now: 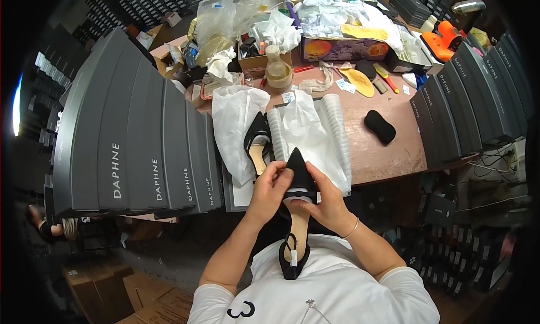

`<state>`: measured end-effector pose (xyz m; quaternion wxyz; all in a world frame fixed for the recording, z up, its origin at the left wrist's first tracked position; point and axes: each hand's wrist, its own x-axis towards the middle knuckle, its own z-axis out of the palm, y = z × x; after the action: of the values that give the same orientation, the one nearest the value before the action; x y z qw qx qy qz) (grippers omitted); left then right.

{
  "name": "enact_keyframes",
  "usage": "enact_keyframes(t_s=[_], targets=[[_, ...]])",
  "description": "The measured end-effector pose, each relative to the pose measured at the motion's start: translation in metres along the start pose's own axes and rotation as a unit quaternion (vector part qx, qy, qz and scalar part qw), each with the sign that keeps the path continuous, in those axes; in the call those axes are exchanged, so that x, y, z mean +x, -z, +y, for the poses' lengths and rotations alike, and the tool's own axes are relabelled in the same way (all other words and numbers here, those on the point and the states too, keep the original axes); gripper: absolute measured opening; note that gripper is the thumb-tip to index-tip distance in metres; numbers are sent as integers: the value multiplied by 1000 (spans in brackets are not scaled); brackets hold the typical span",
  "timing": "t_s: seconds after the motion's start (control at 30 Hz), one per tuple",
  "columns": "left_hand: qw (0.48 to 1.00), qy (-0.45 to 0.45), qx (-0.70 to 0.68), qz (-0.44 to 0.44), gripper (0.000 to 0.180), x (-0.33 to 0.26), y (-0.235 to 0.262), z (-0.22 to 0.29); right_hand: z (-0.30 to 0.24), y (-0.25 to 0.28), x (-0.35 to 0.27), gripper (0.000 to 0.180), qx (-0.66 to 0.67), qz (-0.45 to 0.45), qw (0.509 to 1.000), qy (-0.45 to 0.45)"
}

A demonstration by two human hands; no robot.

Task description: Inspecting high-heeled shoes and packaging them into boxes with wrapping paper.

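Observation:
A black pointed-toe shoe (296,172) lies lengthwise between my hands, its toe pointing away from me. Its beige insole (300,228) shows, and the heel end rests near my white shirt, with a white wrap on the strap. My left hand (270,192) grips the left side of the toe part, thumb on the upper. On the other side my right hand (328,200) holds the shoe near its opening, where white paper shows inside. The matching black shoe (259,128) lies to the left on white tissue paper (230,107). Tissue (304,121) and a white ribbed roll (336,127) lie beyond the toe.
Grey shoe boxes (129,127) stand stacked at the left, and more grey boxes (458,99) at the right. A black pad (379,127) lies on the pink table (388,166). Behind are a pump bottle (278,71), yellow insole pieces (358,82), a brush (387,78) and a tissue-filled carton (343,50).

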<state>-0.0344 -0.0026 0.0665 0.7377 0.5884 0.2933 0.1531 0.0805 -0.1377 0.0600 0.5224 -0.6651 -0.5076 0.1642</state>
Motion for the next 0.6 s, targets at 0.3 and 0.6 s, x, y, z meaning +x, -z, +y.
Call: enact_keyframes(t_s=[0.3, 0.6], targets=[[986, 43, -103, -121, 62, -10, 13, 13, -3, 1, 3, 83, 21, -23, 1000, 2], [983, -153, 103, -24, 88, -14, -10, -6, 3, 0, 6, 78, 17, -9, 1000, -17]])
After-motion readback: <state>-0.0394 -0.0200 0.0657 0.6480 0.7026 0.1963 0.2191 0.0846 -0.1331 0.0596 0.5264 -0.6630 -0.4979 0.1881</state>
